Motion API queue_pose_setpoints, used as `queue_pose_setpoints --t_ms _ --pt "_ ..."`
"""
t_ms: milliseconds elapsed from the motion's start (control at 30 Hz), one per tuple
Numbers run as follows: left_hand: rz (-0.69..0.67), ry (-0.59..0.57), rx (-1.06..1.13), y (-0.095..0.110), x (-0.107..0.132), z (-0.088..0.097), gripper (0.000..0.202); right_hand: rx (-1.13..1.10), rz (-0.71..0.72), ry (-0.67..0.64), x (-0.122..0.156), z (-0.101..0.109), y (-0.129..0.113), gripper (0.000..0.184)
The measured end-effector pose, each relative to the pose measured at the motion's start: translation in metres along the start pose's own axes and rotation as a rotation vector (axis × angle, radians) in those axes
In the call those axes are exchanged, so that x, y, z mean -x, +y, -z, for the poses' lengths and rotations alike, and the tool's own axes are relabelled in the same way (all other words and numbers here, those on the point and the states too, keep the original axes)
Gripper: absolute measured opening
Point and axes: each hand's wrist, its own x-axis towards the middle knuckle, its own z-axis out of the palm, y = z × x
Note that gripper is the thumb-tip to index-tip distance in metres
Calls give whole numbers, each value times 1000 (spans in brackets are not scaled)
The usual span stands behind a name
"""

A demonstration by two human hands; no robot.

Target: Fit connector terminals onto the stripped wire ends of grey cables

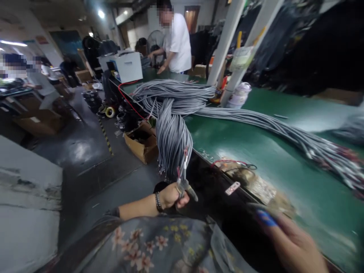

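Observation:
My left hand [173,196] is closed around the end of a grey cable [184,171], with pale coverings on its fingers. Red wire ends show just above the fist. Behind it, a thick bundle of grey cables [173,136] hangs over the table edge, its cut ends pointing down. My right hand [295,240] is low on the right beside the table edge, blurred by motion. Blue tape wraps its thumb, and its fingers look pressed together. Whether anything is between them is hidden by the blur.
More grey cables [256,117] stretch across the green table [227,138] to the right. A cardboard box [142,146] stands on the floor below. Along the edge lies a small labelled strip [232,188]. White posts [227,41] rise from the table; a person [179,43] stands beyond.

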Motion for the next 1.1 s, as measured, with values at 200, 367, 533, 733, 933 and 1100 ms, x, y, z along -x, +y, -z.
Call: queue_pose_setpoints --t_ms 200,367,533,733,933,1100 --pt "-44 -101 -190 -3 1 -8 69 -202 158 -313 -6 -71 -83 21" --pt "-84 -196 -322 -4 -3 -18 65 -100 199 -205 -17 -92 -86 22" --pt "-53 -304 -268 -7 -6 -13 66 -171 255 -225 -16 -95 -77 32" --pt "-179 -359 -38 -11 -1 0 61 -226 302 -212 -8 -84 -68 39" --pt "-249 -95 268 7 -6 5 55 -130 440 -472 -4 -82 -52 40" --pt "-229 -259 24 18 -14 -21 61 -354 228 -521 -7 -97 -34 49"
